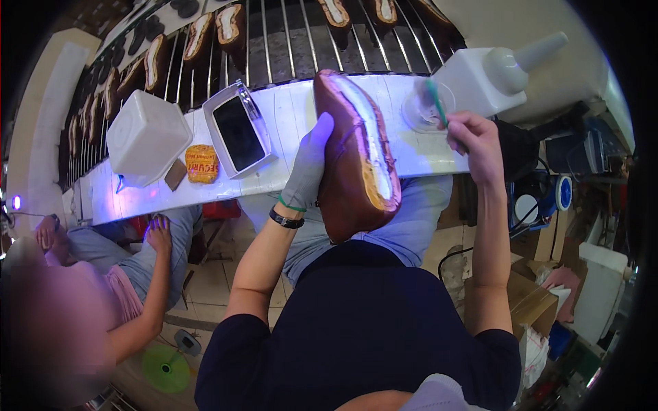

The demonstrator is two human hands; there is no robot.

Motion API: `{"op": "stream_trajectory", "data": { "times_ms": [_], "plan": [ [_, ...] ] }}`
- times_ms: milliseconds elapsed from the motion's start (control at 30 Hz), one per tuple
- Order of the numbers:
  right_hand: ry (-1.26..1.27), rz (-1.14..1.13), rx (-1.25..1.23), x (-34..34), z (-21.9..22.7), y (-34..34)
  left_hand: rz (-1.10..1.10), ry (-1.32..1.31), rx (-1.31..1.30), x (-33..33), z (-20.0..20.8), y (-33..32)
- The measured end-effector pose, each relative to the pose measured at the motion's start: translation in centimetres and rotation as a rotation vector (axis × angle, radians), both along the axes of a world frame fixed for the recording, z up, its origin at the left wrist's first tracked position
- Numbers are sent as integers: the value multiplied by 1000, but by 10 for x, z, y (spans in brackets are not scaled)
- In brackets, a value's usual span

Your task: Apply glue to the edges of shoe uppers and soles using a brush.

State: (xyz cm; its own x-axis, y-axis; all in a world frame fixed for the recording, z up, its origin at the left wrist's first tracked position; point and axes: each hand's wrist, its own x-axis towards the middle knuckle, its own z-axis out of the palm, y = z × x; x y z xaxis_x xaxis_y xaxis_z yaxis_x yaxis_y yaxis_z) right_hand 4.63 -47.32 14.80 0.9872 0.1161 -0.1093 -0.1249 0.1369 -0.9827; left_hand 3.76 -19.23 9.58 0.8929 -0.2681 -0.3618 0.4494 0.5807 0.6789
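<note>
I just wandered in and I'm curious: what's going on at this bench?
Someone's gloved left hand holds a brown shoe, its pale underside turned up, over the near edge of the bench. The bare right hand grips a thin green stick at a clear cup beside a white bottle; blur hides whether it dips in. More shoes sit bottom-up on the metal bars beyond.

The gloved left hand [308, 159] held a brown shoe upper [341, 171], its whitish underside facing the wearer, over the edge of the white worktop [291, 106]. The bare right hand [474, 140] pinched a thin green stick [436, 103], blurred, at a clear cup [416, 115] beside a white bottle [469, 79].
</note>
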Motion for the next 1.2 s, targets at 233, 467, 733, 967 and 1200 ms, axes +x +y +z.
{"op": "stream_trajectory", "data": {
  "times_ms": [233,467,733,967,1200],
  "plan": [
    [-447,287,-509,-30,51,31,-60,-192,213,-1,23,6],
    [-594,151,-620,-21,50,45,-46,-364,272,-8,42,3],
    [-692,80,-616,7,62,57,-77,-618,605,-20,47,6],
    [-627,-59,-555,38,65,59,-112,-724,992,-23,57,8],
    [-646,136,-523,49,77,47,-151,-736,922,-16,58,13]
  ]
}}
